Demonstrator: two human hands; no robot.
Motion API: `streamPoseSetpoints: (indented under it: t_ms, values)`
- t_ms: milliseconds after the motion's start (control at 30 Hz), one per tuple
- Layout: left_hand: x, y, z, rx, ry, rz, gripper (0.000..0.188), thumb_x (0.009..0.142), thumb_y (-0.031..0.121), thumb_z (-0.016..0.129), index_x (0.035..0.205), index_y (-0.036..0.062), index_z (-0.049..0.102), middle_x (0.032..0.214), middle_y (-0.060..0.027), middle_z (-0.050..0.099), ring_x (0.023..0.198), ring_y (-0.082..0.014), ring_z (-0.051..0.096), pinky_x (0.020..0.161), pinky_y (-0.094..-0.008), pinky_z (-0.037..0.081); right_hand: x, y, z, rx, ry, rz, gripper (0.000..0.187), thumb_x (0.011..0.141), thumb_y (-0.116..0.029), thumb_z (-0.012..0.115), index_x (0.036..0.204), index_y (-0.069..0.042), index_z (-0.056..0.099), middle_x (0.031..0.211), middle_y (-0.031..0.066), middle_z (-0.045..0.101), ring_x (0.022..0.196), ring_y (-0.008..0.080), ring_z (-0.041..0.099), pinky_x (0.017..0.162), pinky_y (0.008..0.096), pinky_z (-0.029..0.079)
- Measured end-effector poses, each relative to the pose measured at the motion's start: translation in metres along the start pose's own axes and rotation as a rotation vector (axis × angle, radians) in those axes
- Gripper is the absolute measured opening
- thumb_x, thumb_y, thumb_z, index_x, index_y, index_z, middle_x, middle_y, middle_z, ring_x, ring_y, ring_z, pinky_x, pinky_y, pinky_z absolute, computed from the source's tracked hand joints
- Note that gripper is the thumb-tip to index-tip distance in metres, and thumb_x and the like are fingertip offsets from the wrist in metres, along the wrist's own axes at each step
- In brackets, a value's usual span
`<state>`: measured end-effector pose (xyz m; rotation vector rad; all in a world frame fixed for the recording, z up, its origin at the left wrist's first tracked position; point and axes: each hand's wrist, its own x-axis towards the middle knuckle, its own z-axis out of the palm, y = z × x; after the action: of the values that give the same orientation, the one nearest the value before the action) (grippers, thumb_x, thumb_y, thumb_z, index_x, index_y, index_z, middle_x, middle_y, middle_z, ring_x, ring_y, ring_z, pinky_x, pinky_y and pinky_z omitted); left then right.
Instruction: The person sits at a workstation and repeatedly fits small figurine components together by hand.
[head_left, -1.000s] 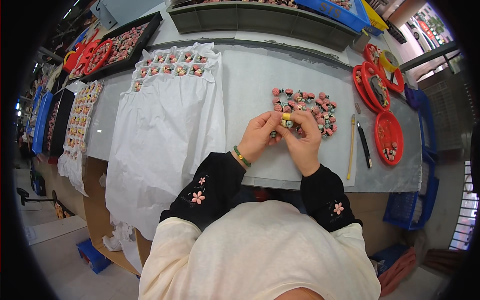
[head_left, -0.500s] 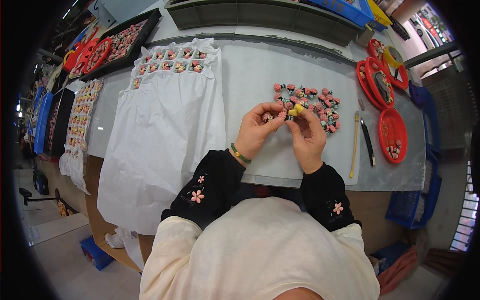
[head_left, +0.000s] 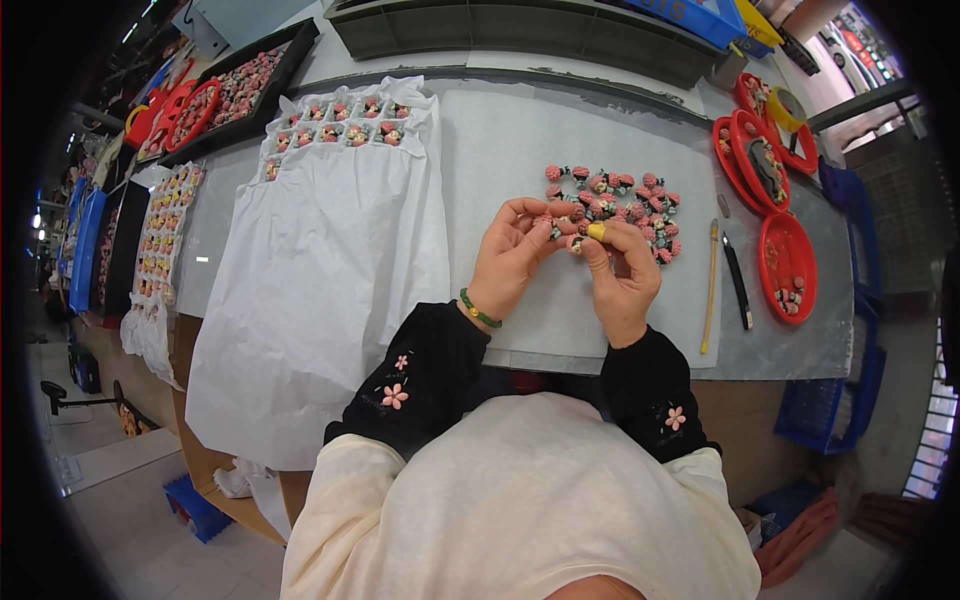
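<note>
Over the near side of the pale work sheet (head_left: 490, 160), my left hand (head_left: 507, 255) pinches a small figurine (head_left: 543, 222) with a knobbly pink top. A second figurine (head_left: 575, 243) is between the thumb and fingertips of my right hand (head_left: 622, 280), which has a yellow cover (head_left: 597, 231) on a finger. The two figurines are close together, and my fingers partly hide both. Just beyond my hands lie several loose figurines (head_left: 654, 205) of the same kind, pink on top with dark and teal parts below.
A white compartment tray (head_left: 335, 133) at left holds figurines in its far rows, with white paper (head_left: 310, 290) spread over its near part. On the right lie a yellow stick (head_left: 710, 290), a black pen-like tool (head_left: 737, 285) and a red dish (head_left: 786, 262). A grey bin (head_left: 520, 32) stands behind.
My hands have drawn slightly apart, the right one moving a little right. The figurine in my left fingers has turned and now shows more clearly.
</note>
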<state>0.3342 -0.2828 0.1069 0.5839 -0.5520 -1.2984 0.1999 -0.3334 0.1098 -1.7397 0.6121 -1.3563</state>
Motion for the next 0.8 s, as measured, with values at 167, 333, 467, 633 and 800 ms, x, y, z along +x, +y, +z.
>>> streamPoseSetpoints:
  t_ms: [167,333,467,633,800]
  values:
    - [0.002,0.0,0.005,0.223,0.012,-0.004,0.029,0.087,0.004,0.049,0.115,-0.0032,0.046,0.113,-0.0108,0.051,0.098,-0.0152,0.052,0.086,-0.0278,0.043,0.004,-0.006,0.002,-0.055,-0.032,-0.027,0.015,0.076,-0.002,0.065,0.089,0.001,0.06,0.091,0.0067,0.055,0.074,0.0092,0.051,0.062,0.0189,0.041]
    - [0.0,-0.004,0.003,0.407,-0.17,0.113,0.042,0.084,0.001,0.052,0.124,0.0001,0.042,0.12,-0.0094,0.046,0.109,-0.0162,0.046,0.093,-0.0297,0.038,0.004,0.001,0.003,-0.029,-0.021,0.019,0.016,0.075,-0.003,0.066,0.089,0.002,0.061,0.091,0.0066,0.055,0.073,0.0089,0.05,0.061,0.0183,0.041]
    - [-0.004,-0.001,0.006,0.364,-0.104,0.069,0.04,0.081,-0.003,0.054,0.12,-0.0007,0.047,0.115,-0.0071,0.048,0.105,-0.0145,0.048,0.089,-0.0273,0.041,0.004,-0.005,0.004,-0.034,-0.045,0.029,0.015,0.083,-0.006,0.057,0.095,0.003,0.058,0.089,0.0051,0.053,0.071,0.0095,0.051,0.06,0.0195,0.042]
    - [0.002,0.024,0.032,0.409,0.081,0.09,0.037,0.08,-0.001,0.057,0.115,-0.0032,0.048,0.104,-0.0062,0.053,0.095,-0.013,0.052,0.082,-0.0244,0.044,0.001,-0.005,0.003,0.048,0.009,0.118,0.024,0.093,-0.015,0.041,0.105,0.002,0.052,0.086,0.004,0.052,0.068,0.0094,0.051,0.058,0.0209,0.042]
    - [0.02,0.144,0.075,0.599,-0.011,0.645,0.029,0.08,0.002,0.059,0.108,-0.0018,0.052,0.097,-0.0058,0.057,0.088,-0.0119,0.055,0.078,-0.0233,0.046,-0.001,-0.011,0.004,0.023,0.014,0.15,0.022,0.092,-0.015,0.04,0.101,0.002,0.052,0.083,0.0046,0.052,0.065,0.0088,0.051,0.057,0.0213,0.04]
